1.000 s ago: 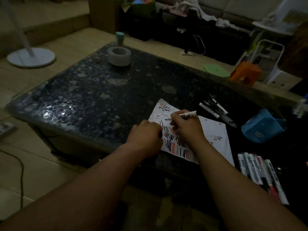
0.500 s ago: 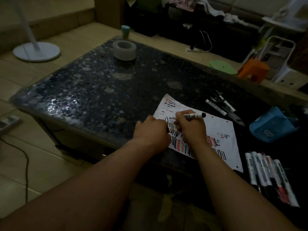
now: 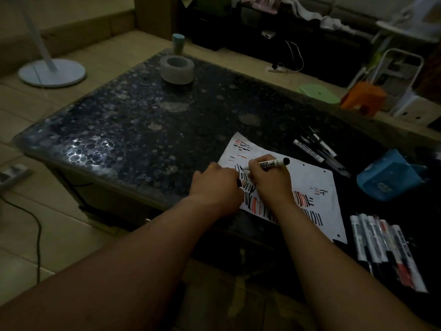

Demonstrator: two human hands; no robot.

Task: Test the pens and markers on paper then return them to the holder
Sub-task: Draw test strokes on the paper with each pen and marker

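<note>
The marker (image 3: 272, 162) is in our right hand (image 3: 269, 185), pinched near its writing end between thumb and curled fingers. Its tip is down on the paper (image 3: 317, 182), among the black and red strokes at the sheet's left side. Over the last second the tip has crept only a little toward us, so we judge we are still drawing a test stroke with this marker.

Our left hand (image 3: 216, 187) has stayed on the paper's left edge. Its fingers are curled round a small dark thing we take to be the cap (image 3: 239, 183).

Some pens (image 3: 317, 149) lie just beyond the sheet, and a row of markers (image 3: 381, 247) lies to its right. The blue holder (image 3: 391, 177) lies tipped over between them on the dark table (image 3: 143, 130). Nothing shows in the holder, so the returning is all ahead of us. A tape roll (image 3: 176, 69) sits at the far corner.
</note>
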